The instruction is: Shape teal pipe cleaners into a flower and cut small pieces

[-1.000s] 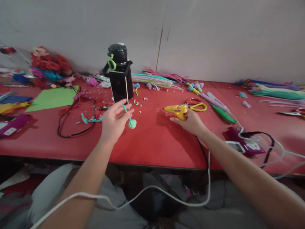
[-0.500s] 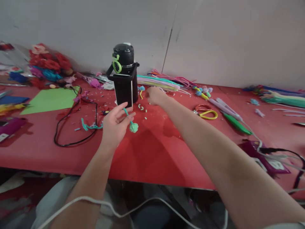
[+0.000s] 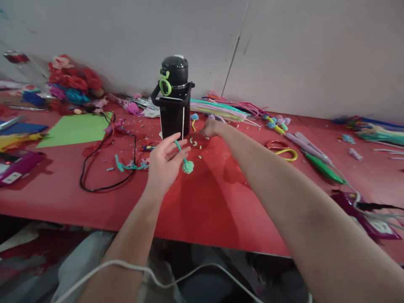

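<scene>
- Against a pale wall (image 3: 284, 50), a red worktop (image 3: 205, 214) strewn with craft scraps.
- In the left hand (image 3: 162, 166), lightly pinched between fingers and thumb: a turquoise stem (image 3: 177, 145) with a green bobble (image 3: 188, 167) at its end, above the worktop.
- Reaching across near pale green clippings (image 3: 195, 142): the right hand (image 3: 212, 127), fingers too hidden to tell whether clenched or grasping anything.
- Just behind the left fingers, a dark upright panel (image 3: 170, 120) by a black bottle (image 3: 187, 111); likely to topple if nudged.
- With so light a pinch, possible twisting or dropping of the stem.
- Across the left forearm, a white cord (image 3: 126, 264); possible snag and jerk on lifting.
- Near the right forearm, scissors (image 3: 295, 155); easily swept aside.
</scene>
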`<state>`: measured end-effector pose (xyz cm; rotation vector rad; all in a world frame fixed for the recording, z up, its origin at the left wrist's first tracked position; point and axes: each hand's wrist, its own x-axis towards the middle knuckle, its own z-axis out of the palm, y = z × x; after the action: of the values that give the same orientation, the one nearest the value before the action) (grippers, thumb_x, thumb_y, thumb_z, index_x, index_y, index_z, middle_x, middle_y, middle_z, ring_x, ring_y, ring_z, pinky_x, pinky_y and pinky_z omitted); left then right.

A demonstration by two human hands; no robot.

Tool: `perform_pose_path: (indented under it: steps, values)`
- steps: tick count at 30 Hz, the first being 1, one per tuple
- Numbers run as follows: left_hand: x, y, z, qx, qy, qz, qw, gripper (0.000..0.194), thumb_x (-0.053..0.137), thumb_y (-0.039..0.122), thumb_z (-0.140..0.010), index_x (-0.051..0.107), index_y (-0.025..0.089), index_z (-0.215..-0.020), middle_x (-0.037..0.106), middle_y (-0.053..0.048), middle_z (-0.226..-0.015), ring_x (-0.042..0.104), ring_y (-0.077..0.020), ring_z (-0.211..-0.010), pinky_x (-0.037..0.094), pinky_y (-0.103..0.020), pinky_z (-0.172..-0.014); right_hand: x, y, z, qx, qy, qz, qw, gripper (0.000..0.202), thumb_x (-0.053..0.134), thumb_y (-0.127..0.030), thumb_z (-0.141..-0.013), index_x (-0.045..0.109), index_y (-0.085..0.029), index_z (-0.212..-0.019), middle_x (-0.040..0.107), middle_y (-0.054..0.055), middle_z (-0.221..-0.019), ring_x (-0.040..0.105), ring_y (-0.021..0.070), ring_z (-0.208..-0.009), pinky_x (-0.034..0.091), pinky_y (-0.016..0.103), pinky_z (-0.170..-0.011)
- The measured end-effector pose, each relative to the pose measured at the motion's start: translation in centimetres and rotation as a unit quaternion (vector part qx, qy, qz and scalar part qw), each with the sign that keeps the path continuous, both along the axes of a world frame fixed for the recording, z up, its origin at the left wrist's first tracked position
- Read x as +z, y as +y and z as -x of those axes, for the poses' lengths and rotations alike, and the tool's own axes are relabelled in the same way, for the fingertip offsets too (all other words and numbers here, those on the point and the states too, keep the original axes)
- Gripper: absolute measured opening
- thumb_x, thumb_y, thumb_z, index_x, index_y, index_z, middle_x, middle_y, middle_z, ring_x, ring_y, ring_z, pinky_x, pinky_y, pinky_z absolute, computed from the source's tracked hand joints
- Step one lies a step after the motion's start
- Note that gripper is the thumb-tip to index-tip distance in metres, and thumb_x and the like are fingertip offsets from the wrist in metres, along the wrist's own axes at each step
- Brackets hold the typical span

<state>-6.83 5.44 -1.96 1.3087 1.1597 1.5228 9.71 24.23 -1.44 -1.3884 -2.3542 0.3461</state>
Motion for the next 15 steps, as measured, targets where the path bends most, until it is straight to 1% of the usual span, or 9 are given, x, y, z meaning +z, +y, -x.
perform_pose_path:
  steps: [1,3,5,7,9,11,13,15]
  values:
    - [0.0,0.0,-0.2,-0.003,0.0,0.0,1.0,0.048,0.078,0.022,-0.079,0.065,0.021,-0.125,0.075,-0.011,-0.118,0.076,-0.0275,-0.1,0.065,-0.046,-0.091,0.3,-0.4,-0.3,-0.013,0.015,0.03,0.999,0.022,0.069,-0.032,-0.093,0.073,-0.012,-0.086,0.07,0.011,-0.08,0.07,0.0278,-0.083,0.058,0.044,-0.076]
    - [0.0,-0.1,-0.5,-0.012,-0.002,0.001,1.0,0.047,0.078,0.022,-0.079,0.065,0.021,-0.124,0.075,-0.011,-0.118,0.076,-0.0278,-0.101,0.065,-0.046,-0.09,1.3,-1.4,-0.8,-0.025,0.095,0.123,0.987,0.023,0.071,-0.03,-0.092,0.069,-0.016,-0.074,0.067,0.009,-0.067,0.068,0.0228,-0.071,0.058,0.04,-0.069]
    - [0.0,-0.2,-0.9,-0.021,-0.005,0.005,1.0,0.047,0.077,0.021,-0.079,0.064,0.02,-0.124,0.075,-0.011,-0.117,0.076,-0.0282,-0.102,0.065,-0.046,-0.09,2.7,-2.9,-1.2,0.001,0.217,0.217,0.952,0.023,0.076,-0.028,-0.088,0.067,-0.018,-0.07,0.067,0.007,-0.066,0.066,0.0183,-0.065,0.058,0.036,-0.065]
    - [0.0,-0.3,-1.3,-0.031,-0.01,0.012,0.999,0.046,0.075,0.019,-0.078,0.065,0.019,-0.123,0.076,-0.012,-0.115,0.076,-0.0284,-0.101,0.065,-0.046,-0.089,4.2,-4.9,-1.7,0.047,0.304,0.264,0.914,0.017,0.082,-0.025,-0.081,0.069,-0.019,-0.074,0.07,0.006,-0.071,0.067,0.0163,-0.067,0.061,0.035,-0.068]
    - [0.1,-0.4,-1.9,-0.045,-0.019,0.017,0.999,0.045,0.074,0.018,-0.078,0.065,0.019,-0.122,0.076,-0.011,-0.114,0.077,-0.0282,-0.098,0.064,-0.046,-0.087,5.4,-7.4,-2.3,0.071,0.348,0.275,0.893,0.013,0.084,-0.023,-0.078,0.073,-0.019,-0.082,0.073,0.006,-0.079,0.069,0.0162,-0.071,0.063,0.037,-0.075]
    - [0.2,-0.6,-2.6,-0.061,-0.03,0.012,0.998,0.045,0.073,0.017,-0.077,0.065,0.02,-0.121,0.077,-0.011,-0.113,0.077,-0.028,-0.097,0.064,-0.047,-0.088,6.2,-10.3,-3.2,0.078,0.37,0.26,0.888,0.013,0.084,-0.022,-0.077,0.074,-0.019,-0.085,0.075,0.006,-0.083,0.07,0.0172,-0.075,0.064,0.038,-0.079]
    - [0.4,-0.8,-3.4,-0.079,-0.036,0.004,0.996,0.044,0.074,0.018,-0.077,0.065,0.02,-0.12,0.077,-0.011,-0.112,0.077,-0.0284,-0.099,0.064,-0.047,-0.089,6.5,-13.2,-4.4,0.081,0.384,0.229,0.891,0.015,0.084,-0.024,-0.076,0.075,-0.021,-0.088,0.076,0.005,-0.087,0.071,0.0184,-0.081,0.064,0.039,-0.082]
    - [0.4,-1.1,-4.2,-0.101,-0.033,0.004,0.994,0.044,0.073,0.019,-0.077,0.065,0.02,-0.121,0.076,-0.011,-0.113,0.076,-0.0287,-0.1,0.063,-0.047,-0.089,6.4,-16.0,-5.9,0.08,0.397,0.204,0.891,0.019,0.083,-0.026,-0.075,0.075,-0.021,-0.092,0.075,0.004,-0.089,0.071,0.0188,-0.085,0.063,0.038,-0.083]
